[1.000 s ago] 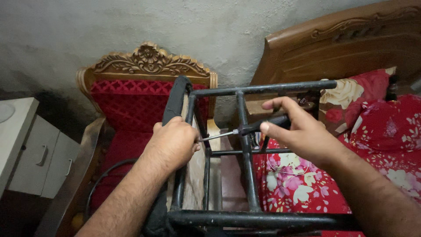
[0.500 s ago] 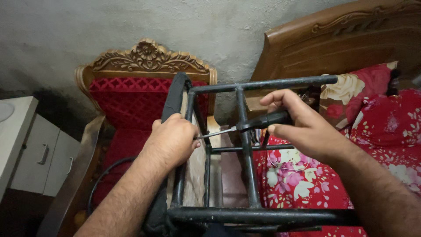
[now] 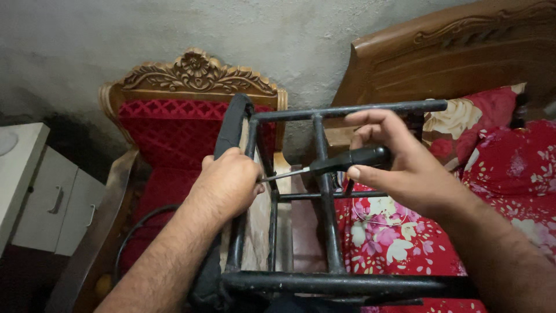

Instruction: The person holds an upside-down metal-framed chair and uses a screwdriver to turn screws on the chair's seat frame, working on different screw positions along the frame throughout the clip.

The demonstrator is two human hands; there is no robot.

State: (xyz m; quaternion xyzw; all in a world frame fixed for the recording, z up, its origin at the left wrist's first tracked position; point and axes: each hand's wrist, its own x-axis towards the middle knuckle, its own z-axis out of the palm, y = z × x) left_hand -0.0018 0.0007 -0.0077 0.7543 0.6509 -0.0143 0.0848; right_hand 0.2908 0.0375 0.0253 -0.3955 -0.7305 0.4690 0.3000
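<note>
Far left: white cabinet (image 3: 43,203), handles facing right.
Behind: carved red armchair (image 3: 174,124).
Left hand (image 3: 229,182): clenched around left upright of black metal frame (image 3: 324,232).
Screwdriver (image 3: 339,162): level, tip at left hand, crossing frame's middle bar.
Right hand (image 3: 405,168): fingers closed on screwdriver's black handle.
Right: floral bedspread (image 3: 509,185), wooden headboard (image 3: 463,58).

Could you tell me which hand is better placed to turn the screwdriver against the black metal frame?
Right: the right hand grips the screwdriver handle, while the left hand clasps the frame.
</note>
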